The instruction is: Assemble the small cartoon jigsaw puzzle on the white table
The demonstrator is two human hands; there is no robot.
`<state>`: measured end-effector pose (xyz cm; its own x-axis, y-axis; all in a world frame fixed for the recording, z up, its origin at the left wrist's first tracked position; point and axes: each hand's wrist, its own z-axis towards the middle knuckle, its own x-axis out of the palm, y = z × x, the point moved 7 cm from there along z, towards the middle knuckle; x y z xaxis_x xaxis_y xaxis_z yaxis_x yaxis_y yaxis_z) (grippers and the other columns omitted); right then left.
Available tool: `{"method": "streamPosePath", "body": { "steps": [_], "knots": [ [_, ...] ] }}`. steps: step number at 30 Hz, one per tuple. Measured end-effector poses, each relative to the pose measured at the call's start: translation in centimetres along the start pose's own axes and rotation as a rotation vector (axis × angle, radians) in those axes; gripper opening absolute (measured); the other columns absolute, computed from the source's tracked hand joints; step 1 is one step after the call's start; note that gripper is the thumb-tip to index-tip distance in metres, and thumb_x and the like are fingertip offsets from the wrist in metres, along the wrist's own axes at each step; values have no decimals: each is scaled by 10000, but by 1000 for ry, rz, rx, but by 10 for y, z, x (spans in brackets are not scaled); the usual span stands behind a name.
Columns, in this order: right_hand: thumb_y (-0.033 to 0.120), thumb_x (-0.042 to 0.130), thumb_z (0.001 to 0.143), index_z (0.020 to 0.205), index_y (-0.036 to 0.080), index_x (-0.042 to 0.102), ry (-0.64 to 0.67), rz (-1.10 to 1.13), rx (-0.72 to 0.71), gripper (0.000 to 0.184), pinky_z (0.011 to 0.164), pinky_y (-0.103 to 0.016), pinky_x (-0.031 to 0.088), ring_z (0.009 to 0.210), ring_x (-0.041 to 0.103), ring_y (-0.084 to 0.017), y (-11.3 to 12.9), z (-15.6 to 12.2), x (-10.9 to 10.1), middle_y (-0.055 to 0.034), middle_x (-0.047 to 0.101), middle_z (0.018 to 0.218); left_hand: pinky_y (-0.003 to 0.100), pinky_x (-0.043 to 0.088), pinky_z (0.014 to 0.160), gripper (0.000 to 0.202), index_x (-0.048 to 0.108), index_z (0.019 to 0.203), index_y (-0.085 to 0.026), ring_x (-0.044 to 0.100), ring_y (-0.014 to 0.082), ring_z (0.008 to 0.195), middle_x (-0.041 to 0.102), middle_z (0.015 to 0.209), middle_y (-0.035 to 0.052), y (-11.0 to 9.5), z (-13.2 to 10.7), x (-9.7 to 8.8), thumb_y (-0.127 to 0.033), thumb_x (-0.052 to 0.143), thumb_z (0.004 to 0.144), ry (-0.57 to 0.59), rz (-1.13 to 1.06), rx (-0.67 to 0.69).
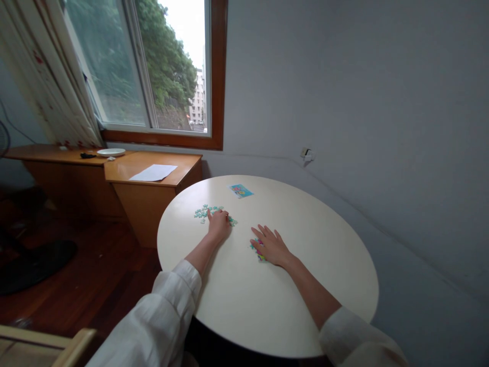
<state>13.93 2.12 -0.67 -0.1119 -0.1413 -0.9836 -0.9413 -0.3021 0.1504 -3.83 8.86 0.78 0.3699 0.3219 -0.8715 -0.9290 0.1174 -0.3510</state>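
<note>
My left hand (219,224) rests on the round cream table (305,285), over a scatter of small green jigsaw pieces (204,210). Its index finger points forward and the other fingers curl under, pressed on the pieces. My right hand (270,246) lies flat with fingers spread on a small joined patch of colourful puzzle pieces (258,252), mostly covering it. A small blue picture card (241,191) lies further back on the table, beyond both hands.
A wooden desk (153,183) stands to the left under the window, with a white sheet of paper (153,173) and a white plate (111,152) on it. A grey wall runs close along the right. Part of a wooden chair (72,346) shows at bottom left.
</note>
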Motion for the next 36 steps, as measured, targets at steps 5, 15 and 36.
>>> {"method": "streamPosePath", "body": {
  "steps": [5, 15, 36],
  "knots": [
    [572, 136, 871, 1401, 254, 230, -22, 17, -10, 625, 1070, -433, 71, 1361, 104, -222, -1, 0, 0, -55, 171, 1485, 549, 126, 1044, 253, 668, 857, -193, 528, 230, 1006, 614, 997, 87, 11, 2, 1, -222, 423, 801, 4, -1, -50],
    [563, 160, 875, 1396, 248, 247, -21, 37, -14, 615, 1070, -433, 74, 1360, 109, -226, 0, 0, -1, -60, 175, 1484, 549, 150, 1030, 239, 675, 842, -200, 527, 248, 1012, 605, 1015, 93, 15, 2, 1, -216, 444, 783, 18, 1, -112],
    [556, 146, 877, 1401, 248, 232, 1, 17, -3, 614, 1073, -426, 70, 1363, 96, -216, 1, -2, -2, -54, 163, 1487, 576, 216, 967, 200, 693, 870, -305, 478, 293, 1075, 590, 1079, 62, 23, 6, 8, -301, 526, 760, 39, -54, -179]
  ]
}}
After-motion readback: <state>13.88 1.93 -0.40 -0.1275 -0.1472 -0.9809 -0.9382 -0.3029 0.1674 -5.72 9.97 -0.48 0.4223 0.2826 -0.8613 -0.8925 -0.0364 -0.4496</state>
